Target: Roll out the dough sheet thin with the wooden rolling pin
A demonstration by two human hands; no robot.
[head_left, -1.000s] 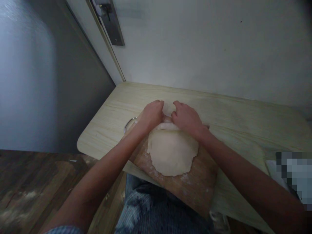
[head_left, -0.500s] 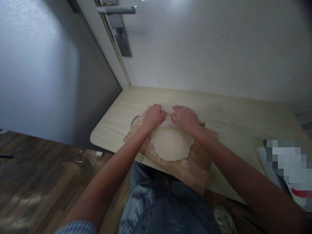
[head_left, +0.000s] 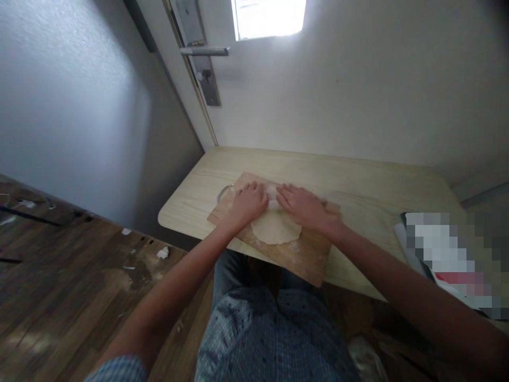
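A pale, flattened sheet of dough (head_left: pixel 277 228) with an uneven round edge lies on a wooden cutting board (head_left: pixel 306 260). Across its far part runs a rolling pin (head_left: pixel 272 193), flour-whitened where it shows between my hands. My left hand (head_left: pixel 249 202) is closed over the pin's left part, fingers bent forward across it. Over the right part, my right hand (head_left: pixel 302 206) grips it with the fingers angled inward. Both hands cover most of the pin and the dough's far edge. Flour dusts the board around the dough.
The board rests at an angle on a light wooden table (head_left: pixel 369 196), its metal handle (head_left: pixel 223 192) at the left. A partly blurred flat item (head_left: pixel 441 254) lies at the table's right. Behind stands a white door with a lever handle (head_left: pixel 207 51). Scraps (head_left: pixel 163 253) litter the floor.
My view has tilted up, showing a bright window in the door. My hands remain on the rolling pin, with their fingers reaching farther over it. Less of the dough shows.
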